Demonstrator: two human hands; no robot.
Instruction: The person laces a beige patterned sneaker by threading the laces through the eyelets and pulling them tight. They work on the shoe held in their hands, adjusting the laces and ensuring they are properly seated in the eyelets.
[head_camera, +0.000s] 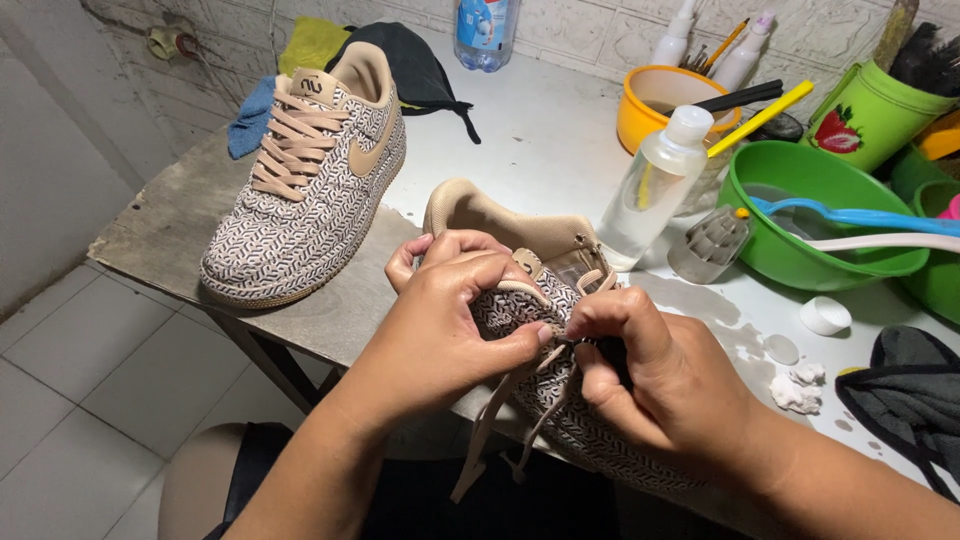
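Closest to me are the person's two bare hands, bent over the near edge of the table (190, 235). That table is the biggest thing here, a worn grey top that gives way to white further along.

On its left part stands a finished sneaker (310, 185), patterned in beige and black, fully laced, toe towards the near edge. The second sneaker (520, 250) lies at the front edge under the hands, heel away from the person, its tan lace (490, 425) hanging loose below the table edge.

The left hand (450, 320) curls over the shoe's tongue and upper, fingers bent tight, thumb pressed against the lace where the two hands meet. The right hand (655, 375) is closed too, thumb and forefinger pinching the lace at the eyelets.

To the right sits a green basin (800, 265) with a blue-handled tool and a white one resting across it. Behind it stands an orange cup (650, 100) holding brushes, and a green mug (870, 110) is further right. A clear plastic bottle (660, 185) with a white cap stands just beside the shoe being laced. A dark cloth (915, 400) lies at the right edge, with a small white cap (825, 315) near it.
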